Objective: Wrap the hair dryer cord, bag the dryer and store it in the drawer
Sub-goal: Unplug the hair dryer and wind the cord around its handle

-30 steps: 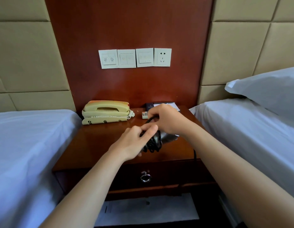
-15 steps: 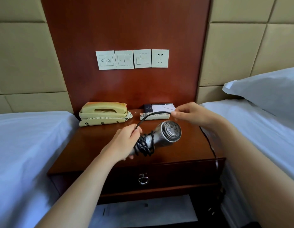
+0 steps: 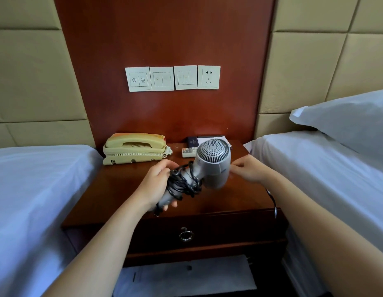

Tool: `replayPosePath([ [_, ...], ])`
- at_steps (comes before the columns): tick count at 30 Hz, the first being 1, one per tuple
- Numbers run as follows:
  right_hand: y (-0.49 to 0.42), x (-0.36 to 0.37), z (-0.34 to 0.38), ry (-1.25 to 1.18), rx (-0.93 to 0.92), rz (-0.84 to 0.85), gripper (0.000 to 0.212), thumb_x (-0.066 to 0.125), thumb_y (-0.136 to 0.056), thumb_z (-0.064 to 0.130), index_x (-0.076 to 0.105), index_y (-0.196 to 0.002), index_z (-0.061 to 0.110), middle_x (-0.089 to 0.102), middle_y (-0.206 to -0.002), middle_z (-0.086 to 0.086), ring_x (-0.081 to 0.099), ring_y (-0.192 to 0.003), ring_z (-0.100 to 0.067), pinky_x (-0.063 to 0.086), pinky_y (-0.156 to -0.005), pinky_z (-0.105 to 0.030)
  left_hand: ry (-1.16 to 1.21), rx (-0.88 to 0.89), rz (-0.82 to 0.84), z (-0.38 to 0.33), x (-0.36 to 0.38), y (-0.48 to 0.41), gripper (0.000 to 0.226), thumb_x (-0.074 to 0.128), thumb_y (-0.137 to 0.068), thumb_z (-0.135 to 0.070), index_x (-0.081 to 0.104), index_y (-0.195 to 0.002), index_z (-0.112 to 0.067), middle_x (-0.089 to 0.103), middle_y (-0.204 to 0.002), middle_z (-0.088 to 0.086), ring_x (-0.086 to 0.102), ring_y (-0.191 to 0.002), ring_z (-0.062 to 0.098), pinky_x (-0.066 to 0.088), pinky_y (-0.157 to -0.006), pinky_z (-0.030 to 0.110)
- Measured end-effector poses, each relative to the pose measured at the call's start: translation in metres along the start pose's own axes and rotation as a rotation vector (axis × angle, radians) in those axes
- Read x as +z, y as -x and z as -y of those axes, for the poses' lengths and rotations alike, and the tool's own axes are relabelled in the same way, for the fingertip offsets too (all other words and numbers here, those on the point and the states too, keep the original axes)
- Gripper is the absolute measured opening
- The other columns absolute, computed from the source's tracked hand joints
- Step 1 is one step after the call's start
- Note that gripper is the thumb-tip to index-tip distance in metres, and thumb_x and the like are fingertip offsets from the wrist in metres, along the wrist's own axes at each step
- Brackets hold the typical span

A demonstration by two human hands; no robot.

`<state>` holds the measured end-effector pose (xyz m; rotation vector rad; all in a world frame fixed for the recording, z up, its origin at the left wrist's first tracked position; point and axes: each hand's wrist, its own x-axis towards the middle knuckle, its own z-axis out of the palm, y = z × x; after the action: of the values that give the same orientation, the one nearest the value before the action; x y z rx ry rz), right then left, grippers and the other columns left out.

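A silver hair dryer (image 3: 213, 162) is held above the wooden nightstand (image 3: 122, 189), its grille turned toward me. My left hand (image 3: 155, 185) grips its handle, where the black cord (image 3: 182, 183) is wound in several loops. My right hand (image 3: 249, 169) sits just right of the dryer's body, fingers pinched, and the loose end of the cord hangs from under it down past the nightstand's right edge (image 3: 272, 200). The drawer (image 3: 207, 230) with its ring pull (image 3: 186, 235) is closed below. No bag is clearly visible.
A beige telephone (image 3: 134, 147) stands at the nightstand's back left; a small remote (image 3: 188, 152) and a notepad (image 3: 209, 139) lie at the back. White beds flank both sides, a pillow (image 3: 344, 123) on the right one. Wall switches and a socket (image 3: 208, 77) hang above. White paper (image 3: 186, 275) lies under the nightstand.
The dryer has risen and tilted up, its grille now facing me. My right hand came down from behind the dryer to its right side, carrying the cord around.
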<state>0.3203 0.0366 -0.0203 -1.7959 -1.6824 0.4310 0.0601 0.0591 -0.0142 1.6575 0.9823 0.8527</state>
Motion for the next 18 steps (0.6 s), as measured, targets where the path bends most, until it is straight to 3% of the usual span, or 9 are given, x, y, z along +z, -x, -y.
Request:
replayPosePath([
  [2,-0.004,0.005,-0.008,0.09,0.038,-0.035,0.043,0.059,-0.089,0.031,0.056,-0.047,0.02,0.046,-0.036,0.01,0.039,-0.048,-0.006,0.032,-0.058,-0.027,0.102,-0.032,0.019,0.001,0.0,0.0,0.021,0.029,-0.1,-0.009,0.05,-0.098,-0.005,0.052,-0.052,0.021,0.049,-0.03,0.024,0.035,-0.03,0.018],
  [4,-0.003,0.009,-0.011,0.136,0.067,-0.013,0.044,0.06,-0.088,0.035,0.056,-0.045,0.023,0.05,-0.039,0.01,0.044,-0.057,-0.011,0.035,-0.063,-0.029,0.251,-0.062,0.024,0.0,0.001,0.0,0.024,0.032,-0.1,-0.011,0.05,-0.089,-0.001,0.049,-0.045,0.017,0.048,-0.03,0.023,0.035,-0.031,0.018],
  [7,0.004,0.013,-0.003,0.18,0.056,0.151,0.041,0.059,-0.089,0.039,0.063,-0.05,0.025,0.059,-0.06,0.0,0.053,-0.065,-0.018,0.04,-0.069,-0.032,0.438,-0.126,-0.066,-0.002,0.002,-0.004,0.032,0.037,-0.099,-0.017,0.053,-0.079,0.002,0.051,-0.044,0.014,0.046,-0.029,0.02,0.035,-0.032,0.017],
  [9,0.011,0.012,0.009,0.227,0.023,0.285,0.038,0.057,-0.09,0.039,0.066,-0.056,0.025,0.065,-0.073,-0.004,0.06,-0.077,-0.024,0.045,-0.077,-0.034,0.463,-0.183,-0.194,-0.001,0.0,-0.01,0.034,0.038,-0.098,-0.018,0.056,-0.08,0.003,0.055,-0.053,0.017,0.046,-0.03,0.02,0.035,-0.032,0.018],
  [13,0.025,0.013,0.047,0.35,-0.123,0.419,0.031,0.058,-0.089,0.036,0.068,-0.061,0.026,0.068,-0.076,0.001,0.063,-0.08,-0.022,0.049,-0.083,-0.039,0.219,-0.292,-0.437,0.01,-0.006,-0.019,0.036,0.029,-0.098,-0.018,0.057,-0.087,0.001,0.06,-0.062,0.022,0.052,-0.042,0.025,0.038,-0.039,0.025],
  [15,0.032,0.015,0.068,0.423,-0.197,0.435,0.027,0.059,-0.087,0.036,0.067,-0.063,0.026,0.063,-0.068,0.005,0.061,-0.074,-0.022,0.051,-0.078,-0.041,0.114,-0.31,-0.469,0.016,-0.008,-0.022,0.035,0.027,-0.098,-0.02,0.057,-0.095,0.0,0.064,-0.07,0.023,0.057,-0.045,0.028,0.04,-0.039,0.025],
  [18,0.043,0.017,0.095,0.53,-0.283,0.403,0.027,0.058,-0.087,0.037,0.062,-0.062,0.027,0.051,-0.061,0.011,0.052,-0.073,-0.02,0.048,-0.073,-0.034,-0.059,-0.297,-0.459,0.013,-0.005,-0.02,0.037,0.026,-0.098,-0.02,0.056,-0.103,0.0,0.066,-0.087,0.022,0.061,-0.045,0.025,0.04,-0.033,0.021],
])
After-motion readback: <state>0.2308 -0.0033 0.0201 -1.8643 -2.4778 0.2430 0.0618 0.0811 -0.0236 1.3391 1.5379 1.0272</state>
